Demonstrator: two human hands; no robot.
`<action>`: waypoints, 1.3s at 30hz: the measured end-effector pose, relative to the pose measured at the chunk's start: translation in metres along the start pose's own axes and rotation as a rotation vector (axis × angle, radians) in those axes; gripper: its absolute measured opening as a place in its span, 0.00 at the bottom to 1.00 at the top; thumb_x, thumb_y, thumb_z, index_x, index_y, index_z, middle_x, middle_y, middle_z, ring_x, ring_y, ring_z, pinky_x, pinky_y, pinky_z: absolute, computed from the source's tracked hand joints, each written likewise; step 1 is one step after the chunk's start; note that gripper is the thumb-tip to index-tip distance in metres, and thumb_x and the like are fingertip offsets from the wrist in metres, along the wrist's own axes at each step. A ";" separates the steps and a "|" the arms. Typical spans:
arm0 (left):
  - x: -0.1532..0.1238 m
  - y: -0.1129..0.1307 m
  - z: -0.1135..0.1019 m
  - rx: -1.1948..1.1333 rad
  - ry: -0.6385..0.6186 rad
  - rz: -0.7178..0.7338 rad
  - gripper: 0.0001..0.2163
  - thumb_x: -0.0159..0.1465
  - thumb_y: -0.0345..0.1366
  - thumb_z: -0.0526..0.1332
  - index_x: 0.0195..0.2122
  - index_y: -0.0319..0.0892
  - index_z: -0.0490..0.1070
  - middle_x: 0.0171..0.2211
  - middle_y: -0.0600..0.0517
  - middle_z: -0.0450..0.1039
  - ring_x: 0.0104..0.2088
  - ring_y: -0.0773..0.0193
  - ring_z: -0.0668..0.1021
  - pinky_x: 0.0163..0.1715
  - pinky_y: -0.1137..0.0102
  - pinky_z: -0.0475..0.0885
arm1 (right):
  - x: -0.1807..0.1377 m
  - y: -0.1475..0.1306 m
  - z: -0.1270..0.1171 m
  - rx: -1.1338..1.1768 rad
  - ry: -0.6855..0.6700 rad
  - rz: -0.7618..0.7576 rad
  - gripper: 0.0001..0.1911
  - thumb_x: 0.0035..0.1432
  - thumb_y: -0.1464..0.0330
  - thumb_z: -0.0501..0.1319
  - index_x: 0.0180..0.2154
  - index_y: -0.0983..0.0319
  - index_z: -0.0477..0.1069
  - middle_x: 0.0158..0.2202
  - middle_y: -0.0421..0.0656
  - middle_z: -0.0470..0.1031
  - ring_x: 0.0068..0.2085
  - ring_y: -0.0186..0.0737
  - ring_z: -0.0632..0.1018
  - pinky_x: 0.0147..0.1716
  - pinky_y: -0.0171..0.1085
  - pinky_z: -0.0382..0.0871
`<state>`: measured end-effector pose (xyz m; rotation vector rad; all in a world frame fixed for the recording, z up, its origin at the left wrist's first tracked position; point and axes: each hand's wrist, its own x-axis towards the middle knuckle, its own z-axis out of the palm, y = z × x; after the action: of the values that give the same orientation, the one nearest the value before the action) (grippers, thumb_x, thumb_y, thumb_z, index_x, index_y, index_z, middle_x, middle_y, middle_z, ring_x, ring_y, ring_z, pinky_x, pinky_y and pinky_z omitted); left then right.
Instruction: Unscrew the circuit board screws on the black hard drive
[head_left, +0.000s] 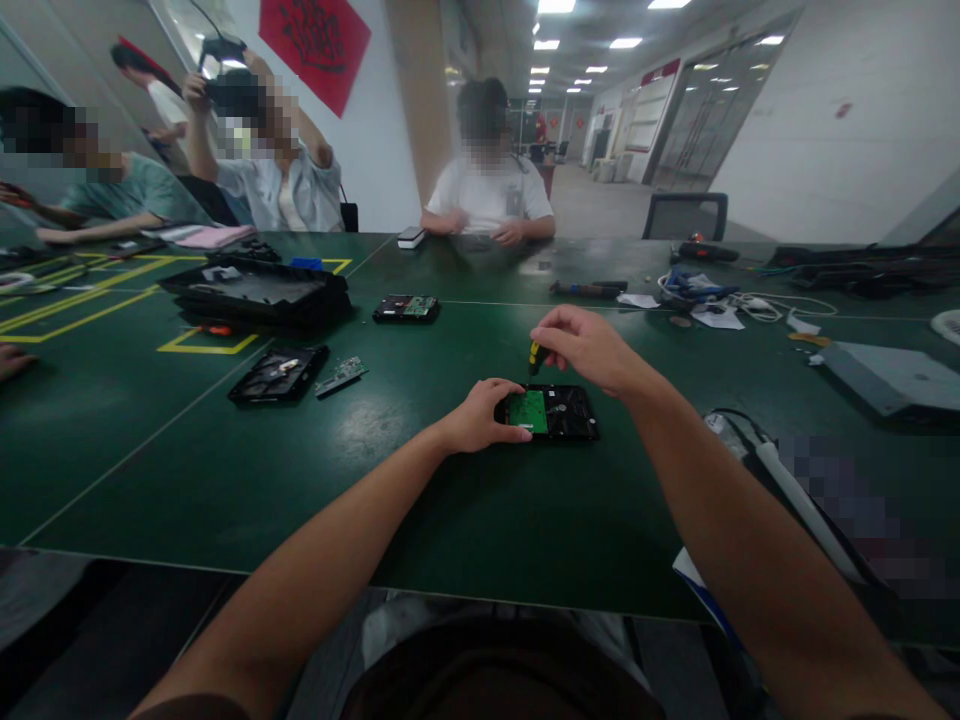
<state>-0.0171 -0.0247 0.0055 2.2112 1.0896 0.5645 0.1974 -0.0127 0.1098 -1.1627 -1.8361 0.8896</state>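
Note:
A black hard drive (574, 412) lies flat on the green table, its green circuit board (529, 411) facing up. My left hand (487, 415) grips the drive's left end, thumb on the near edge and fingers on the far edge. Above the far edge of the board, my right hand (577, 345) is closed on a small yellow and black screwdriver (537, 357). The screwdriver stands nearly upright with its tip down by the drive's far edge. Whether the tip sits in a screw is too small to tell.
Left of me lie a black tray-like casing (259, 290), an open black case (277, 375), a loose circuit board (341, 376) and another hard drive (406, 308). Tools (589, 289), cables (697, 290) and a grey metal box (892, 375) are on the right. Several people sit across the table.

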 end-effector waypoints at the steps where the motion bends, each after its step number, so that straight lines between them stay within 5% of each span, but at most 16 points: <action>1: 0.000 0.000 0.000 0.000 0.000 0.003 0.38 0.55 0.55 0.71 0.64 0.45 0.65 0.63 0.42 0.64 0.64 0.45 0.66 0.66 0.52 0.61 | 0.000 0.001 0.000 0.008 0.010 0.004 0.09 0.61 0.62 0.66 0.36 0.60 0.71 0.31 0.42 0.78 0.25 0.32 0.74 0.22 0.34 0.65; 5: 0.001 0.000 0.001 -0.001 0.007 0.012 0.38 0.55 0.54 0.71 0.63 0.46 0.66 0.63 0.42 0.64 0.64 0.45 0.66 0.66 0.52 0.62 | 0.000 0.002 0.002 0.105 -0.086 -0.008 0.09 0.65 0.61 0.61 0.38 0.60 0.73 0.39 0.44 0.80 0.21 0.28 0.72 0.16 0.32 0.59; 11: 0.001 -0.001 0.002 -0.001 0.015 0.028 0.38 0.55 0.54 0.71 0.64 0.42 0.66 0.62 0.40 0.65 0.63 0.45 0.67 0.66 0.53 0.62 | 0.000 -0.001 0.004 0.264 -0.158 0.054 0.13 0.70 0.60 0.56 0.45 0.60 0.75 0.41 0.46 0.80 0.27 0.32 0.77 0.22 0.32 0.70; 14: 0.001 -0.002 0.002 -0.004 0.015 0.030 0.38 0.55 0.54 0.71 0.64 0.44 0.66 0.62 0.41 0.65 0.63 0.45 0.67 0.65 0.53 0.62 | 0.001 0.000 -0.001 0.204 -0.138 0.030 0.12 0.69 0.61 0.58 0.46 0.59 0.76 0.36 0.43 0.78 0.26 0.32 0.75 0.21 0.31 0.67; 21: 0.000 -0.001 0.001 -0.017 0.013 0.026 0.38 0.55 0.53 0.71 0.64 0.45 0.66 0.62 0.41 0.65 0.63 0.44 0.67 0.65 0.52 0.63 | 0.004 0.008 -0.004 0.072 0.033 0.015 0.11 0.63 0.60 0.65 0.34 0.61 0.72 0.25 0.39 0.73 0.24 0.31 0.72 0.20 0.31 0.63; 30: 0.001 -0.003 0.001 -0.011 0.010 0.018 0.38 0.55 0.54 0.72 0.64 0.46 0.65 0.63 0.42 0.63 0.63 0.45 0.66 0.65 0.51 0.62 | 0.009 0.016 0.001 0.254 -0.009 0.015 0.13 0.69 0.60 0.58 0.44 0.61 0.77 0.43 0.46 0.80 0.25 0.29 0.74 0.21 0.30 0.66; 39: 0.002 -0.004 0.002 -0.009 0.019 0.029 0.37 0.55 0.52 0.72 0.63 0.46 0.66 0.62 0.43 0.64 0.64 0.46 0.66 0.65 0.52 0.62 | 0.010 0.019 -0.001 0.268 0.024 0.048 0.11 0.63 0.60 0.66 0.37 0.61 0.75 0.28 0.40 0.75 0.23 0.29 0.71 0.18 0.29 0.60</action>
<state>-0.0167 -0.0224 0.0015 2.2212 1.0636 0.6034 0.2027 0.0030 0.0960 -1.0467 -1.6174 1.1065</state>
